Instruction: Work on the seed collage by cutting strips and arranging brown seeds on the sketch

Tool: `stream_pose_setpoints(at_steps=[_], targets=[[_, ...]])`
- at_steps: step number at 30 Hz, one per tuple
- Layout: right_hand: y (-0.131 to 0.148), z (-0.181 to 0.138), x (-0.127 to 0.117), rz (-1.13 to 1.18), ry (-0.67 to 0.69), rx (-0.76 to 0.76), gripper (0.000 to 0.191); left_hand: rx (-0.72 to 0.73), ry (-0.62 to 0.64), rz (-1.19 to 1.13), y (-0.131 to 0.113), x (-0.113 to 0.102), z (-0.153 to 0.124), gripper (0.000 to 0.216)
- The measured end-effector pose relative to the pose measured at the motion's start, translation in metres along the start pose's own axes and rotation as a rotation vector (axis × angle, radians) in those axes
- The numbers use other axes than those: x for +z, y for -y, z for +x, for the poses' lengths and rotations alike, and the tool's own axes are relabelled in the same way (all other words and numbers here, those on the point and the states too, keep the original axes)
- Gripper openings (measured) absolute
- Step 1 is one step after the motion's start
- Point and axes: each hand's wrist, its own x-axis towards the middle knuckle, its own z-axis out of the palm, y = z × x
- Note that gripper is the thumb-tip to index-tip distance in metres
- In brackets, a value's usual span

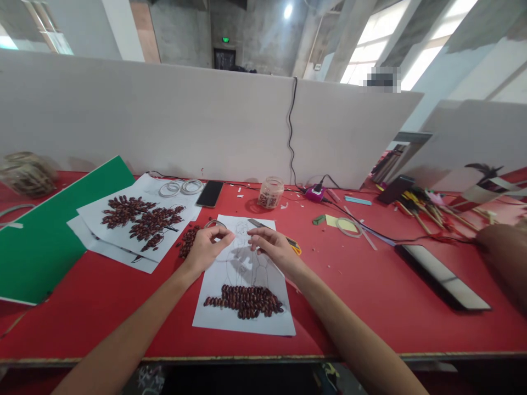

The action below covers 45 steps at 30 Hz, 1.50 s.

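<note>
A white sheet with a pencil figure drawing (242,274) lies on the red table in front of me. A band of dark brown beans (246,300) covers its lower part. My left hand (208,247) hovers over the sheet's top left, fingers pinched together on something too small to name. My right hand (269,244) is over the sheet's top right, fingers curled in a pinch too. A loose pile of brown beans (188,241) lies just left of my left hand.
To the left lie white sheets with a bean-covered leaf picture (140,216) and a green board (41,236). A phone (209,193), tape rolls (181,187), a bean jar (270,192), scissors (288,240), cables, a black bar (442,277) and another person's arm (504,258) sit further around.
</note>
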Motion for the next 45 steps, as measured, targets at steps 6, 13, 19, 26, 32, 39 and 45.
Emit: stream_pose_setpoints(at_steps=[6,13,19,26,32,39,45], targets=[[0.001,0.000,0.005,-0.062,-0.082,-0.038,0.035,0.016,-0.022,0.040,0.002,0.000,0.001,0.028],[0.000,-0.004,-0.001,-0.059,-0.028,0.037,0.042,0.164,0.005,0.444,-0.007,-0.009,-0.012,0.018],[0.000,-0.020,0.002,0.071,0.070,0.244,0.041,0.175,0.200,0.538,-0.015,-0.029,-0.027,0.021],[0.003,-0.024,0.010,0.186,0.192,0.522,0.031,0.157,0.198,0.536,0.003,-0.033,-0.032,0.039],[0.009,-0.021,0.006,0.134,0.214,0.603,0.024,0.279,0.376,0.688,0.017,-0.037,-0.037,0.046],[0.018,-0.017,-0.001,0.069,0.225,0.636,0.024,0.402,0.471,0.857,0.022,-0.038,-0.039,0.042],[0.022,-0.017,-0.007,0.049,0.261,0.651,0.025,0.482,0.446,0.897,0.019,-0.038,-0.039,0.042]])
